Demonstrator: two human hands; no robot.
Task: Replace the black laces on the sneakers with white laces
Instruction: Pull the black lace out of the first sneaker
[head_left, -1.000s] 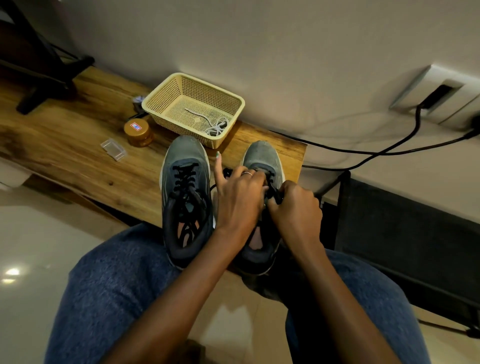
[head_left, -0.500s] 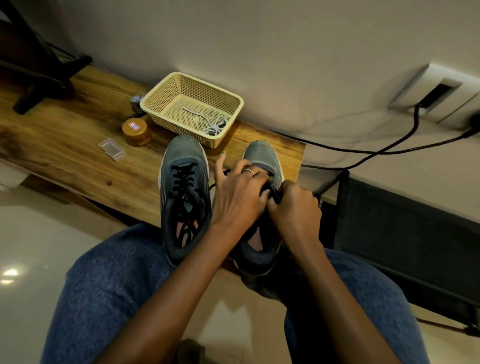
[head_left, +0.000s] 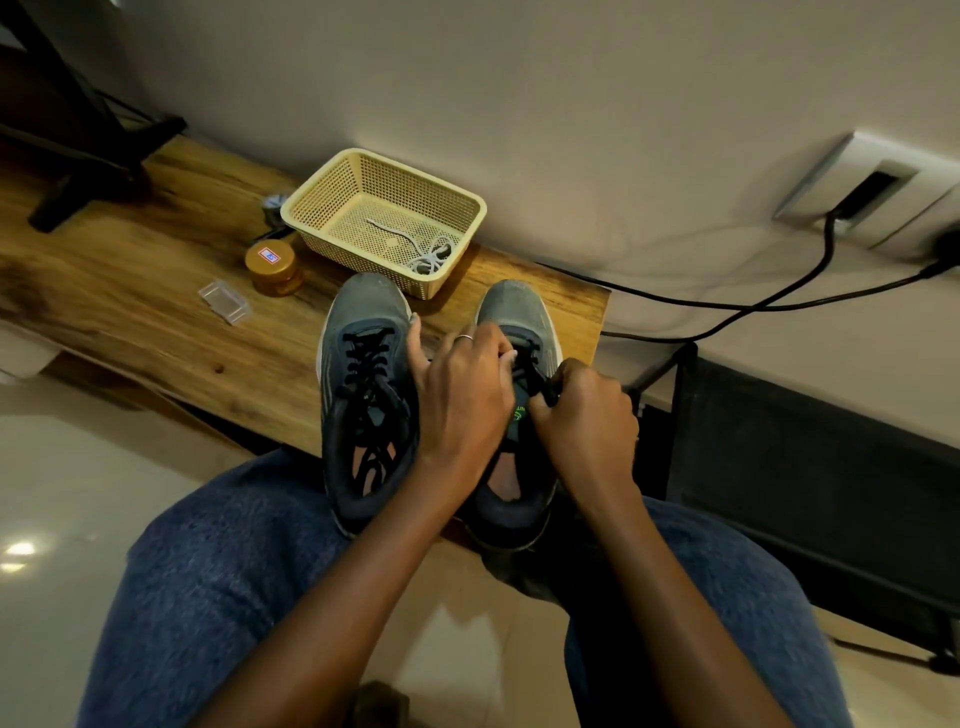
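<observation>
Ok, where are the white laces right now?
The white laces lie bunched in the near right corner of the cream mesh basket, on the wooden bench by the wall, just beyond the toes of the two sneakers.

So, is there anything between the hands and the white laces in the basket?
Nothing stands between them. The white laces lie uncovered in the open cream plastic mesh basket, just beyond the two grey sneakers' toes. Both the left hand and right hand are busy at the right grey sneaker's black lace.
</observation>
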